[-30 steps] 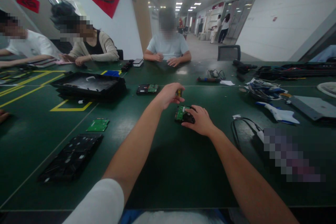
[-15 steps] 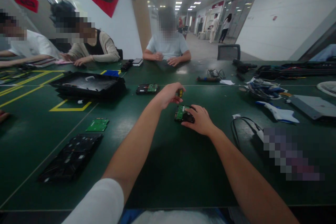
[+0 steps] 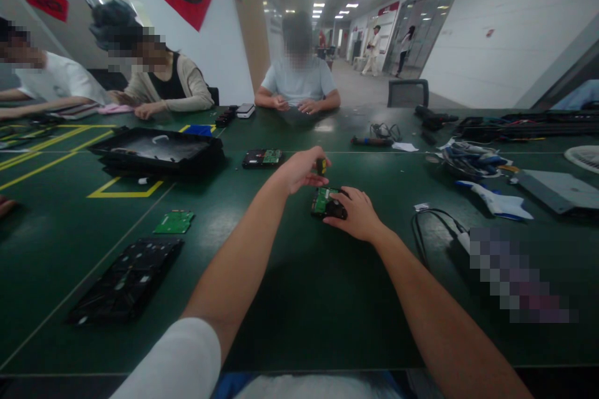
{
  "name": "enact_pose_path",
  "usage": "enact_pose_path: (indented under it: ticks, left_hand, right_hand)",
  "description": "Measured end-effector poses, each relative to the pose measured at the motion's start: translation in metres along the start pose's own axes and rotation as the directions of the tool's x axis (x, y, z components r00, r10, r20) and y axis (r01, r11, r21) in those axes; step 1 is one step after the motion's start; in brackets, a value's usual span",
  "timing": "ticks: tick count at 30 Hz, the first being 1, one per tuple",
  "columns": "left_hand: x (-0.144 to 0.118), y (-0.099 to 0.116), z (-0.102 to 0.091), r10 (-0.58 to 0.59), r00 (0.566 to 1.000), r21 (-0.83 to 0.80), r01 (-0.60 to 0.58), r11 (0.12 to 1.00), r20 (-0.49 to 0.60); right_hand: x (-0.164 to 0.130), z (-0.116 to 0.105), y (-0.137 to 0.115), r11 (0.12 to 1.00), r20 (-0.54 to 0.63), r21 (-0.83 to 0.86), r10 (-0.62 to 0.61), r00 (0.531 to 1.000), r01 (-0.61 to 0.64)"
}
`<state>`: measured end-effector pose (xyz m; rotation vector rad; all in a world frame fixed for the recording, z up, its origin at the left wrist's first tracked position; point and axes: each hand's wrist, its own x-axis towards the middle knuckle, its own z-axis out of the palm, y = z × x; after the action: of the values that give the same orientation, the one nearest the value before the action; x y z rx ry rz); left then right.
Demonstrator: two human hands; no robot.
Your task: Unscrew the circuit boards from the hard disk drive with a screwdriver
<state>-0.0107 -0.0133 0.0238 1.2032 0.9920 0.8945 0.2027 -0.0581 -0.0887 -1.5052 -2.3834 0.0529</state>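
A hard drive (image 3: 322, 201) with a green circuit board facing up lies on the green table in front of me. My right hand (image 3: 358, 212) grips it from the right, fingers over its top and side. Above the drive's far edge, my left hand (image 3: 304, 171) is closed around the black and yellow handle of what looks like a small screwdriver (image 3: 321, 166). The handle is upright; its tip is too small to make out. Just beyond my left forearm rests a second hard drive (image 3: 262, 158), circuit board up.
On the left are a loose green circuit board (image 3: 174, 222), a black plastic panel (image 3: 126, 280) and a large black tray (image 3: 159, 151). Rightward lie a cable (image 3: 421, 230), a white and blue packet (image 3: 496, 199) and a grey metal box (image 3: 561, 190). Co-workers sit across the table.
Both my hands and the hard drive stay almost in place. The screwdriver handle looks slightly turned in my left fingers. The co-worker opposite has shifted their hands a little.
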Motion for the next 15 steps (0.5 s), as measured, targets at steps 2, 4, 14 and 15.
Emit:
enact_pose_path:
  ticks: [2, 4, 14, 15]
  left_hand:
    - [0.0003, 0.0005, -0.0008, 0.018, 1.000, 0.061, -0.017, 0.998, -0.023]
    - [0.0010, 0.0004, -0.0012, 0.036, 0.998, 0.111, -0.031, 0.993, -0.051]
    - [0.0008, -0.0001, 0.0038, -0.042, 0.999, 0.053, 0.042, 0.998, -0.005]
    - [0.0003, -0.0001, 0.0048, -0.056, 0.998, 0.033, 0.056, 0.998, 0.014]
  right_hand:
    - [0.0000, -0.0005, -0.0002, 1.000, 0.005, -0.001, 0.000, 1.000, 0.000]
    - [-0.0002, -0.0005, -0.0003, 1.000, 0.005, -0.002, -0.001, 1.000, 0.001]
    - [-0.0003, 0.0013, 0.0007, 1.000, -0.008, -0.005, -0.007, 1.000, 0.007]
    - [-0.0003, 0.0009, 0.0004, 1.000, -0.008, -0.007, -0.008, 1.000, 0.008]
